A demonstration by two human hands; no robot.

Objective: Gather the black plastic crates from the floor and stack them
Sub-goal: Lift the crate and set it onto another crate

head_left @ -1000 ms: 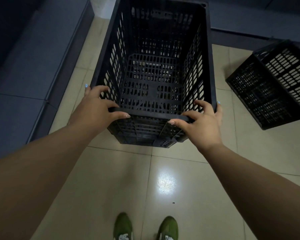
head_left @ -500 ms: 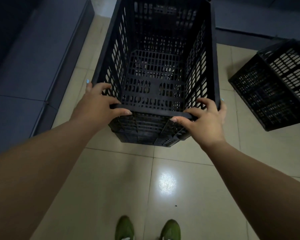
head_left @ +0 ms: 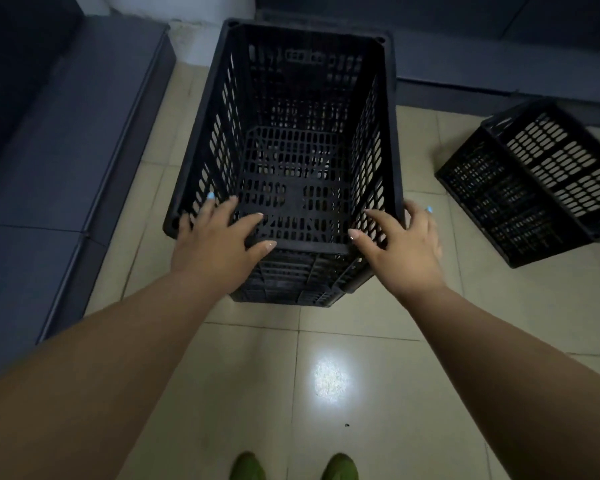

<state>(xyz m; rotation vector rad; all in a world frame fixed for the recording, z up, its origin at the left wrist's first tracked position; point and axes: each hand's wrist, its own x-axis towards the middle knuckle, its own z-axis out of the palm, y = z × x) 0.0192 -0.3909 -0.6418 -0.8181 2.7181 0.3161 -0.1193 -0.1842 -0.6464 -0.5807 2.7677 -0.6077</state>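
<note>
Two black crates (head_left: 305, 98) (head_left: 534, 188), two hands (head_left: 219, 244) (head_left: 402, 251) at nearest rim

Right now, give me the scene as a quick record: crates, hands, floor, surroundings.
stack: upright black crates, nested, at least two, open top, looks empty
second crate: black crate tipped on its side on the floor, right of the stack, apart from it
left hand: left hand open, fingers spread at the stack's near left corner
right hand: right hand open, fingers spread at the near right corner
grip: neither hand curls round the rim
floor: beige tiles, bright light spot
surroundings: dark ledge on the left
</note>
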